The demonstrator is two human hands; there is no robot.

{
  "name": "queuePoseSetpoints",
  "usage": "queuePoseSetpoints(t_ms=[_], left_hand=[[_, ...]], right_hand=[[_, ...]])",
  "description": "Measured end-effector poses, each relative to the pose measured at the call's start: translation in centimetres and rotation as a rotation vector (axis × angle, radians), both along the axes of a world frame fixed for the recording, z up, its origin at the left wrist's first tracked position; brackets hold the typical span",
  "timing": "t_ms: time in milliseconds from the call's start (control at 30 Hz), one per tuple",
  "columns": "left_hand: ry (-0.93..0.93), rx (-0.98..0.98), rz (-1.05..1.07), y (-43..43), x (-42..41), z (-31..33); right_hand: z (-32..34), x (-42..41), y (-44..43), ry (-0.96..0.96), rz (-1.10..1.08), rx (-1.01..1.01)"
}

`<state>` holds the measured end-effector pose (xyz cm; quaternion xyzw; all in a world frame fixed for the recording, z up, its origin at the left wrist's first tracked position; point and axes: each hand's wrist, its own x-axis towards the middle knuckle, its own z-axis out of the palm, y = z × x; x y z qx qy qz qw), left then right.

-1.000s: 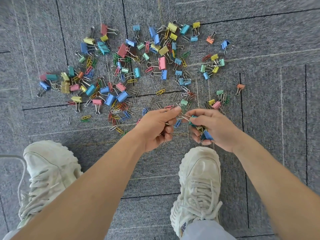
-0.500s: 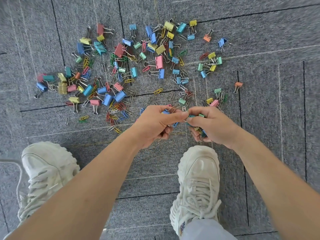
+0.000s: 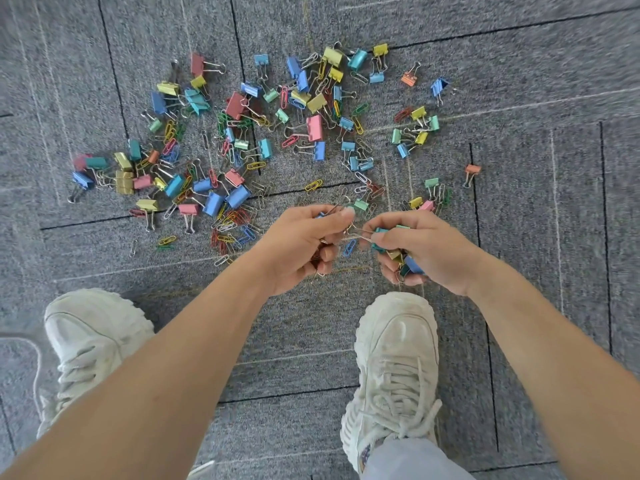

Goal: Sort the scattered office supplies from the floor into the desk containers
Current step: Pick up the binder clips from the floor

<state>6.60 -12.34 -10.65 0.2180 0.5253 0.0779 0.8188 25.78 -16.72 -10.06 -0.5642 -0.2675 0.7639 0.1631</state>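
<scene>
Several coloured binder clips (image 3: 314, 127) and paper clips (image 3: 313, 185) lie scattered over the grey carpet (image 3: 519, 168). My right hand (image 3: 420, 249) holds a bunch of binder clips (image 3: 401, 258), teal, yellow and blue ones showing between its curled fingers. My left hand (image 3: 304, 244) is curled too, pinching small clips at its fingertips, with metal wire showing under the fingers. The two hands nearly meet above a blue paper clip (image 3: 349, 247) on the floor. No desk containers are in view.
My two white sneakers (image 3: 394, 368) stand on the carpet below the hands, the left one (image 3: 90, 344) at the lower left. An orange binder clip (image 3: 471, 171) lies apart at the right. Dark seams cross the carpet tiles.
My hands came together half a second ago and have drawn slightly apart again. The view shifted a little; the pile on the floor looks the same.
</scene>
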Motion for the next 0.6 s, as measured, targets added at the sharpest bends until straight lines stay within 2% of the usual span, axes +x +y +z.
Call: queuePoseSetpoints(t_ms=[267, 467, 600], left_hand=[[-0.133, 0.022, 0.255, -1.1, 0.3, -0.1], [-0.103, 0.106, 0.255, -1.5, 0.2, 0.4], [-0.082, 0.11, 0.269, -1.6, 0.3, 0.6]], right_hand=[[-0.2, 0.1, -0.1, 0.163, -0.161, -0.05], [-0.3, 0.0, -0.3, 0.229, -0.21, -0.072], [-0.3, -0.1, -0.3, 0.195, -0.174, -0.059]])
